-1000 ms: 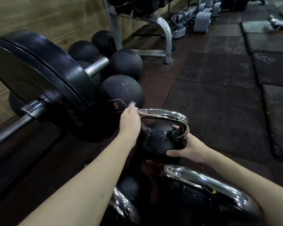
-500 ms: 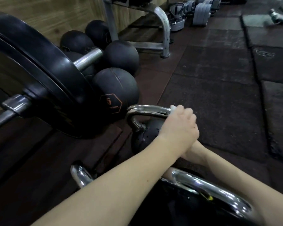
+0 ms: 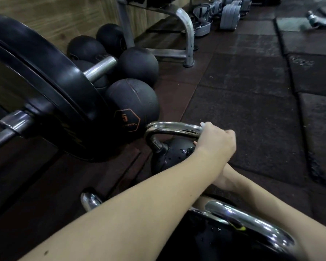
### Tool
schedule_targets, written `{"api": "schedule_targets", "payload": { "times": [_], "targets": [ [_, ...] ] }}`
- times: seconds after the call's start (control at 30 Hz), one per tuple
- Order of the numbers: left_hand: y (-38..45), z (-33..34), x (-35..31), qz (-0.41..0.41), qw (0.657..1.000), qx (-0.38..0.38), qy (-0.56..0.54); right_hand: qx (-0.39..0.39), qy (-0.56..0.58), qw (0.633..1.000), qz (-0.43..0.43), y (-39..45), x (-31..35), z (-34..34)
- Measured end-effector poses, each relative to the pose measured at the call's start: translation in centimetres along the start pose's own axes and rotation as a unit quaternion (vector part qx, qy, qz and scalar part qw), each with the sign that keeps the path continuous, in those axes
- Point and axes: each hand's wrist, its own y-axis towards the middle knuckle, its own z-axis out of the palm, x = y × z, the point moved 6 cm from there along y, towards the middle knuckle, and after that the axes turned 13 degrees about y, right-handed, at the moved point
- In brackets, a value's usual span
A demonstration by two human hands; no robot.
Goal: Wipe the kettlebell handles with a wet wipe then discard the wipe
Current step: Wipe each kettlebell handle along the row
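A black kettlebell [image 3: 169,157] with a chrome handle [image 3: 173,129] stands on the floor ahead of me. My left hand [image 3: 216,144] is closed around the right end of that handle, pressing a white wet wipe [image 3: 202,124] whose edge peeks out above my fingers. My right hand [image 3: 224,178] rests against the kettlebell's right side, mostly hidden behind my left forearm. A second kettlebell with a chrome handle [image 3: 252,221] sits close in front of me at the bottom. Another chrome handle end [image 3: 90,201] shows at lower left.
A loaded barbell with a large black plate [image 3: 45,87] fills the left. Several black medicine balls [image 3: 134,102] lie behind it by the wooden wall. A metal rack leg [image 3: 188,34] and grey weights [image 3: 230,17] stand farther back. Dark rubber floor tiles [image 3: 252,110] stretch to the right.
My left hand slid the wipe along the handle from its left end to its right end, now covering my right hand. The view shifted slightly.
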Motion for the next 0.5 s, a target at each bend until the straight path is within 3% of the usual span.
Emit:
{"api": "schedule_targets", "payload": {
  "times": [0.07, 0.17, 0.3, 0.37, 0.4, 0.43, 0.5],
  "targets": [
    [0.4, -0.1, 2.2, -0.047, 0.993, 0.039, -0.099, -0.054, 0.009, 0.999, -0.002, 0.5, -1.3, -1.0],
    [-0.4, 0.0, 5.8, -0.097, 0.972, 0.045, -0.209, -0.062, 0.015, 0.998, 0.012, 0.8, -2.4, -1.2],
    [-3.4, 3.8, 10.2, -0.108, 0.971, 0.004, -0.215, -0.063, 0.052, 0.997, 0.002, 0.9, -2.6, -1.1],
    [-5.5, 6.4, 12.2, -0.179, 0.935, 0.001, -0.305, -0.071, 0.06, 0.996, 0.001, 0.9, -2.7, -1.1],
    [-6.5, 8.0, 12.8, -0.242, 0.886, 0.009, -0.396, -0.07, 0.055, 0.996, 0.002, 0.7, -2.4, -1.0],
    [-7.5, 9.3, 13.1, -0.313, 0.801, 0.021, -0.511, -0.068, 0.051, 0.996, -0.002, 0.7, -2.2, -0.9],
    [-8.5, 11.9, 12.4, -0.429, 0.545, 0.029, -0.72, -0.068, 0.046, 0.997, -0.002, 0.6, -2.2, -0.9]
  ]
}}
